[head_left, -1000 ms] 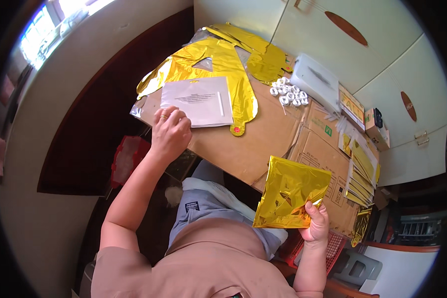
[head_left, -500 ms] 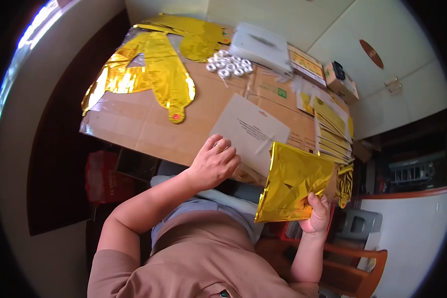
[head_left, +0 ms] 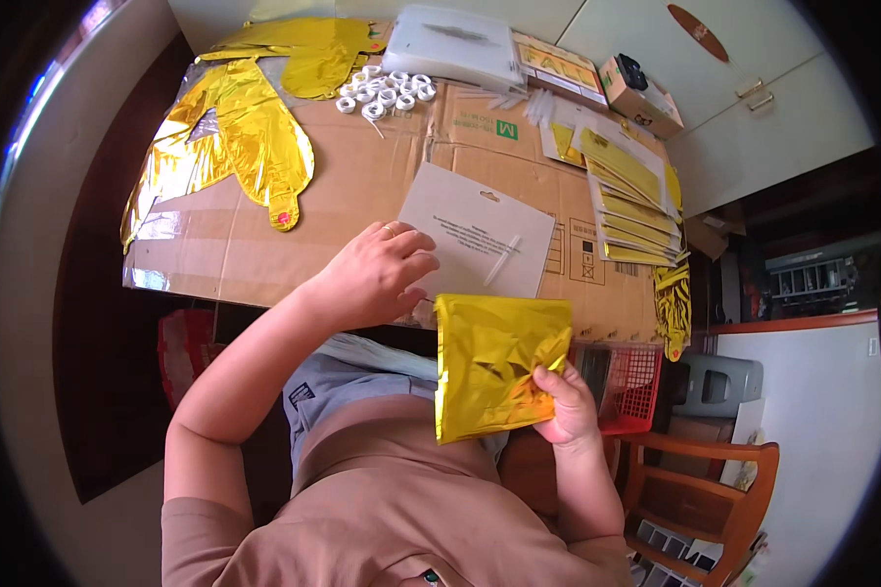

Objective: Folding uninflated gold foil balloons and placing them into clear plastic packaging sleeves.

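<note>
My right hand [head_left: 564, 399] grips a folded gold foil balloon [head_left: 494, 357] by its lower right corner, thumb on top. The flat, creased square is held upright in front of my belly, off the table's front edge. My left hand [head_left: 387, 269] is loosely curled, thumb apart from the fingers, with nothing visible in it; the palm side is hidden. It hovers by the near left corner of a white card [head_left: 450, 210] with a hang hole and printed text. On that card lies a thin clear straw [head_left: 502, 262].
Cardboard [head_left: 352, 181] covers the table. Unfolded gold foil balloons [head_left: 264, 147] lie left, white ribbon rolls [head_left: 387, 93] and a translucent plastic box [head_left: 455, 49] at the back. Gold packets [head_left: 636, 210] are stacked right. A red basket [head_left: 631, 386] and wooden chair [head_left: 700, 479] stand lower right.
The folded balloon and my right hand have moved left, toward my body's middle. My left hand has shifted left and its fingers have loosened. The whole view has shifted a little.
</note>
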A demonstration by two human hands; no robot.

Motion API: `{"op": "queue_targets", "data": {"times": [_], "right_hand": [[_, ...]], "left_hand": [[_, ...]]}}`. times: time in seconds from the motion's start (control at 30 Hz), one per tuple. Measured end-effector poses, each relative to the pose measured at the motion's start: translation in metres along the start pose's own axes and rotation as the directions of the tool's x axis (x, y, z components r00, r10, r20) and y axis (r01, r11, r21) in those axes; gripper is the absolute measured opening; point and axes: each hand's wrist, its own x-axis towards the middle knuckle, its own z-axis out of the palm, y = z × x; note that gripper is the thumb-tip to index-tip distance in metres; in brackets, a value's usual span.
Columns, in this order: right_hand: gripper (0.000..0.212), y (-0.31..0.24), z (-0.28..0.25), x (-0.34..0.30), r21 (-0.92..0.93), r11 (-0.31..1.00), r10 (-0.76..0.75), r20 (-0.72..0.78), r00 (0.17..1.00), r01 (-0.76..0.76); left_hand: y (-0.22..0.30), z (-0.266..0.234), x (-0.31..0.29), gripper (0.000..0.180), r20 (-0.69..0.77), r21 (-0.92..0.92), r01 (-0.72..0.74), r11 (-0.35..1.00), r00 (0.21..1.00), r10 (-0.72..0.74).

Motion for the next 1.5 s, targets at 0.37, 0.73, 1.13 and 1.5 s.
{"op": "queue_targets", "data": {"times": [0.37, 0.73, 1.13, 1.5], "right_hand": [[0.027, 0.048, -0.013, 0.01, 0.031, 0.977, 0.209, 0.081, 0.974, -0.212], [0.031, 0.04, -0.013, 0.018, 0.104, 0.941, 0.305, 0.148, 0.941, -0.322], [0.041, 0.034, 0.003, 0.001, 0.175, 0.957, 0.181, 0.263, 0.948, -0.232], [0.062, -0.005, -0.03, -0.055, 0.194, 0.98, -0.079, 0.149, 0.986, 0.049]], "left_hand": [[-0.02, 0.012, 0.005, 0.027, 0.137, -0.051, -0.142, 0.989, 0.98, 0.148], [-0.032, 0.006, 0.006, 0.019, 0.153, -0.108, -0.209, 0.972, 0.963, 0.224], [-0.031, 0.008, 0.007, 0.048, 0.122, -0.037, -0.136, 0.99, 0.983, 0.139], [-0.028, 0.006, 0.008, 0.037, 0.122, 0.012, -0.18, 0.984, 0.977, 0.177]]}}
